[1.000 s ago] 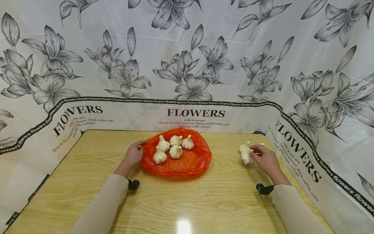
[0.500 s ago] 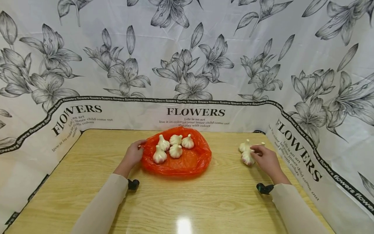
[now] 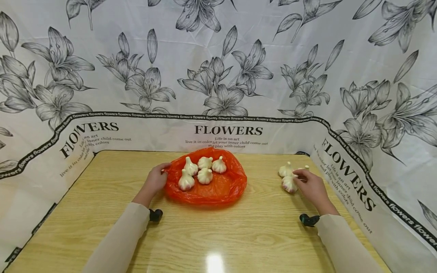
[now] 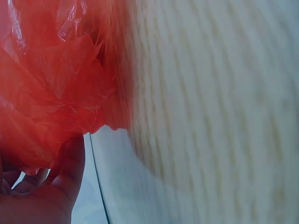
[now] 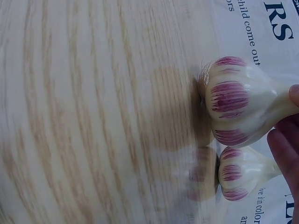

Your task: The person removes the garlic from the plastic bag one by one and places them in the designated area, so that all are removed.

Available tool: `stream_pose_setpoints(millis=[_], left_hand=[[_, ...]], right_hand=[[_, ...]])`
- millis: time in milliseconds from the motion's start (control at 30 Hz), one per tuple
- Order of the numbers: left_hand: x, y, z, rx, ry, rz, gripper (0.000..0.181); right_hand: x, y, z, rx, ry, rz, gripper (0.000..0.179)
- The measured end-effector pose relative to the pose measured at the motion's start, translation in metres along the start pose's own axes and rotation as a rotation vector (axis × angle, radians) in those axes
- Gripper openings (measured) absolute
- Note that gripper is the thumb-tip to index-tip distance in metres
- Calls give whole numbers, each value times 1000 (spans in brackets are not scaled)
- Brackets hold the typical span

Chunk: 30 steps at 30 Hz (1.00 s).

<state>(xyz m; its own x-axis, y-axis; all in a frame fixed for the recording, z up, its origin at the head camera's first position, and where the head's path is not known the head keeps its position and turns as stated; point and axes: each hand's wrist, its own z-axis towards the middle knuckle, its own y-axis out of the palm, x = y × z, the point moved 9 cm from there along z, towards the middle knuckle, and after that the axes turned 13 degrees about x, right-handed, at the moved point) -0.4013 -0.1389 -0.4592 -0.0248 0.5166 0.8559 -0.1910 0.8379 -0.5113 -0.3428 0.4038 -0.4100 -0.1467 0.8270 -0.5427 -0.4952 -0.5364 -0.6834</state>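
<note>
A red plastic bag (image 3: 222, 189) lies spread into a shallow round shape on the table, with several white garlic bulbs (image 3: 205, 176) in it. My left hand (image 3: 157, 178) grips the bag's left edge; the left wrist view shows its fingers (image 4: 72, 163) against the crumpled film. Over at the right, my right hand (image 3: 310, 185) pinches a garlic bulb (image 5: 238, 100) by its neck between thumb and finger. That bulb has purple streaks and a tuft of roots at its base. Beside it stands another garlic bulb (image 3: 285, 170), and one more bulb (image 3: 305, 167) is mostly hidden behind the right hand.
The wooden table (image 3: 205, 231) meets a white cloth (image 3: 153, 132) with flower drawings and lettering at its back and sides. The cloth stands close beside my right hand. Black wrist cameras (image 3: 156, 215) sit at both sleeves.
The garlic bulb at my right fingertips has shifted slightly right, a little farther from the bulb behind it. My left hand and the bag have stayed in place.
</note>
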Motion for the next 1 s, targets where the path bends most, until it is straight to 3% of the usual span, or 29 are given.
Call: stream_pose_setpoints(millis=[300, 633, 1000], left_hand=[[0, 0, 0, 4, -7, -4, 45], [2, 0, 0, 0, -9, 1, 45], [2, 1, -1, -10, -17, -9, 45]], right_hand=[[0, -2, 2, -2, -5, -5, 31], [-16, -10, 7, 16, -43, -40, 30], [-36, 1, 14, -23, -95, -38, 32]])
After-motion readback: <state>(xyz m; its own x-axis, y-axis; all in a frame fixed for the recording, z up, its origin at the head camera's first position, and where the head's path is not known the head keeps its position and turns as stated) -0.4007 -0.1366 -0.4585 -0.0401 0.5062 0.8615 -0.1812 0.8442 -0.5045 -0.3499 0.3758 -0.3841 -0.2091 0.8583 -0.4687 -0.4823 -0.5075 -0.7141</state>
